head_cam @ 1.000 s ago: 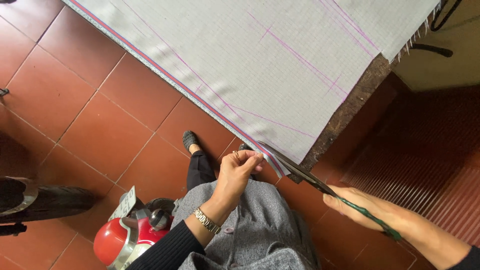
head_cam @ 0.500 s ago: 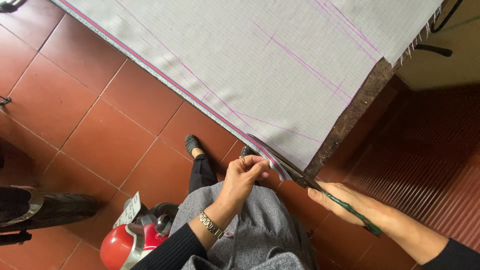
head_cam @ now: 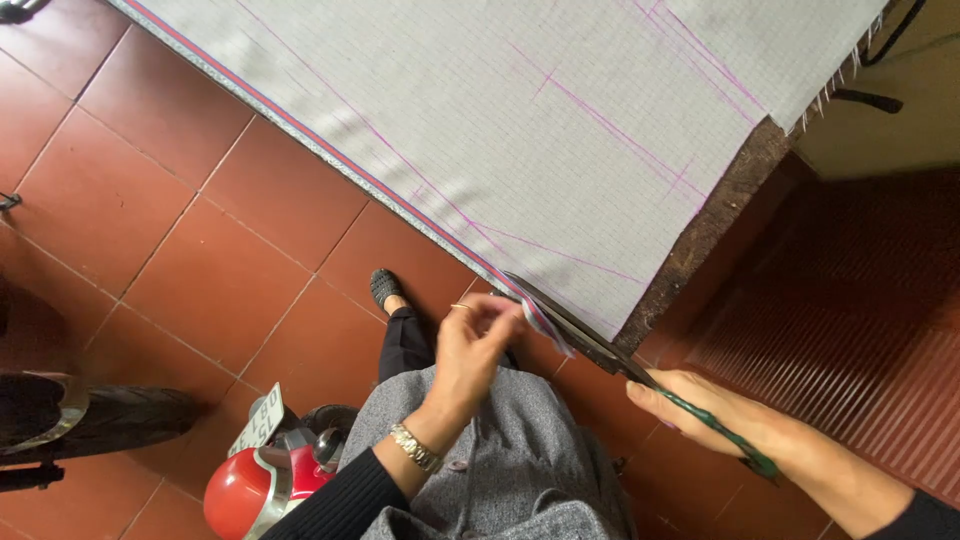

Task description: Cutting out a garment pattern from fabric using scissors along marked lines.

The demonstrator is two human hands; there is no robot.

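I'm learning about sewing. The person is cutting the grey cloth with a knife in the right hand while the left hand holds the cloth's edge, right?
Not quite. It is not a knife: the right hand holds green-handled scissors, blades at the edge of the grey cloth. The head view shows this. The left hand does hold the cloth's edge.

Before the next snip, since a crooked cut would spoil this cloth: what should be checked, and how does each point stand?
1. Scissors blades at the cloth's striped edge: ok.
2. Right hand grips the green handles: ok.
3. Left hand pinches the cut strip beside the blades, fingers close to them: not ok.
4. Purple chalk lines readable on the grey cloth: ok.
5. Blades lined up with a chalk line: cannot tell.
6. Cloth lies flat on the table: ok.
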